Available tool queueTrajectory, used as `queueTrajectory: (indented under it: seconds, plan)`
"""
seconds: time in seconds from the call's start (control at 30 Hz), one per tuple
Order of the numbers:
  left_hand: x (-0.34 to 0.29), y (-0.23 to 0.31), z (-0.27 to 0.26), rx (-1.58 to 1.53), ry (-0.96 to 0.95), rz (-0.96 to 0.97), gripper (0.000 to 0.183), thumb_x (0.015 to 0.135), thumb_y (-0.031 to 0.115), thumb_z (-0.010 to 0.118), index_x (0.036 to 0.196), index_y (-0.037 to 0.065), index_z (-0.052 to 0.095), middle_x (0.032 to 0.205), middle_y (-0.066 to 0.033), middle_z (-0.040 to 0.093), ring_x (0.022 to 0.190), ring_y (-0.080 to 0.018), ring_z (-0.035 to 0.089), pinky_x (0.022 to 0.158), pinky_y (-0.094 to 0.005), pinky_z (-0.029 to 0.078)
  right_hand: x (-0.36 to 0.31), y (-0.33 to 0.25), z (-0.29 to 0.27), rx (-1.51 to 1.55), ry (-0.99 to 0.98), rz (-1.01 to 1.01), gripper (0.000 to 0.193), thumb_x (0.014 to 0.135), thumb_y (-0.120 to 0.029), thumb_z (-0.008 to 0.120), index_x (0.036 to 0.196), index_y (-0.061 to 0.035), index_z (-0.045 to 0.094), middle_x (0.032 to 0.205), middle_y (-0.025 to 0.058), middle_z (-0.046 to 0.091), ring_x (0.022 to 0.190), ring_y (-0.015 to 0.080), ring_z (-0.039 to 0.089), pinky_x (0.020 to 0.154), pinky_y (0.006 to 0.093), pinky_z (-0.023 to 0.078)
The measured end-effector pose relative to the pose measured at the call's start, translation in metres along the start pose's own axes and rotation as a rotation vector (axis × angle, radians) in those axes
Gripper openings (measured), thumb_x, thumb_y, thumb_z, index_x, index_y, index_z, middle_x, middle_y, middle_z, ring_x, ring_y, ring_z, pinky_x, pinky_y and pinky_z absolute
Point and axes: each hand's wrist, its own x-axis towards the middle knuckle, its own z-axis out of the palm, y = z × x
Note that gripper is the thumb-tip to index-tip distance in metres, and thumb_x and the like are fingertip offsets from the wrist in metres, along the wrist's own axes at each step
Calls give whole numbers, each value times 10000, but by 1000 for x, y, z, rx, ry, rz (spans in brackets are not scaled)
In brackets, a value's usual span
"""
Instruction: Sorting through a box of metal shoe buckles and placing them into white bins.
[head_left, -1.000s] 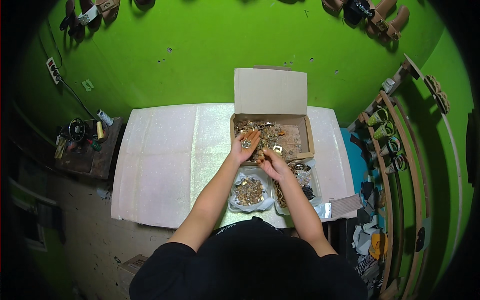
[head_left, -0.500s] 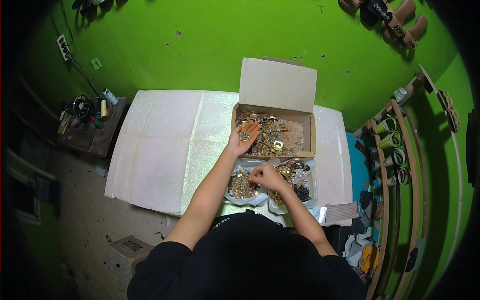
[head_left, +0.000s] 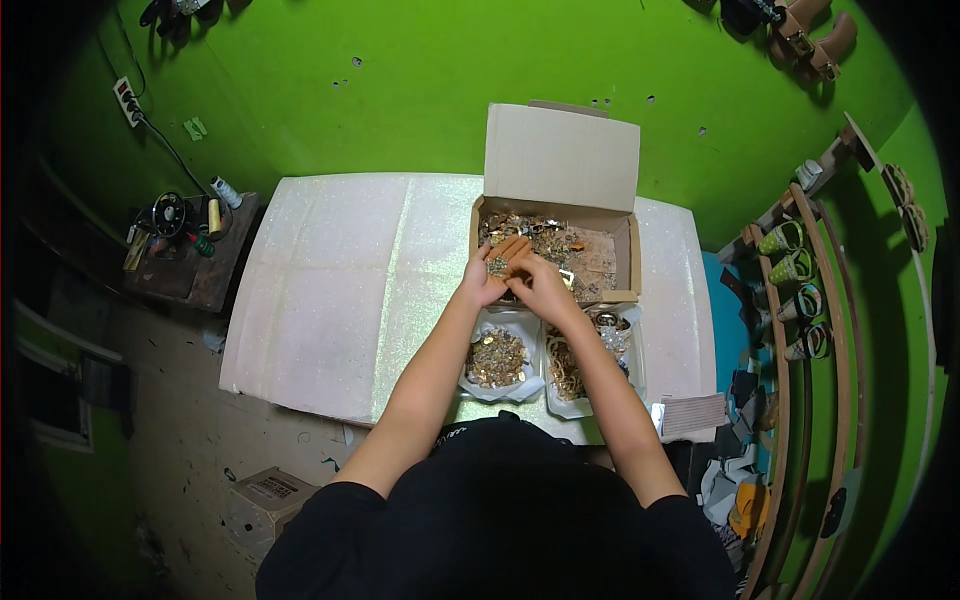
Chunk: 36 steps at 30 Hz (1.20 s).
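My left hand is palm up over the front left of an open cardboard box, its fingers stretched out. In its palm rests a little heap of small shiny pieces. My right hand reaches in from the right, fingers pinched together at the edge of that palm; whatever they hold is too small to make out. The box contains a mixed pile of small metal trinkets. Nearer me, a left tray lined with white plastic holds gold and silver bits. The right tray holds larger ornaments, partly covered by my right forearm.
Both trays and the box stand on a table with a glittery white cover. A striped flat piece lies at its right front corner. Thread spools sit on a small dark table at left. A wooden rack with green sandals leans at right.
My right hand has risen from the left tray to my left palm, uncovering that tray. My left hand stays palm up over the box with the small pieces. The view has shifted slightly.
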Motion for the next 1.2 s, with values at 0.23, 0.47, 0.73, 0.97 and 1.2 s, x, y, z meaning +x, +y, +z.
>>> queueTrajectory:
  seconds: [0.23,0.47,0.73,0.97,1.2]
  plan:
    - [4,2,-13,77,-2,-35,505,883,384,207,1141,0,409,1151,-158,455,1054,-266,437,925,-366,327,25,15,39,-329,134,-212,221,639,-31,548,854,17,561,885,178,507,813,354,507,711,384,444]
    - [2,4,-13,86,-60,-43,488,884,366,218,1140,-3,408,1162,-158,450,1067,-267,434,928,-365,324,35,12,41,-422,14,-140,185,627,-22,545,805,30,550,861,190,510,782,352,519,664,393,452]
    - [23,11,-52,100,-26,-32,409,880,284,247,1115,5,432,1152,-149,461,1068,-245,441,925,-353,337,39,11,31,-345,51,-178,179,593,-25,570,760,39,562,771,168,534,742,335,523,650,384,450]
    - [15,5,-28,-8,22,-75,355,886,279,271,998,7,469,983,-126,537,904,-236,529,837,-351,409,39,23,17,59,139,64,125,618,-52,625,710,31,606,681,104,602,601,151,568,568,251,464]
    - [9,9,-33,-45,-179,-88,359,886,256,250,1021,1,462,973,-133,539,887,-226,536,783,-334,441,40,27,17,547,114,343,165,702,-55,603,833,45,596,746,67,605,607,104,551,560,214,459]
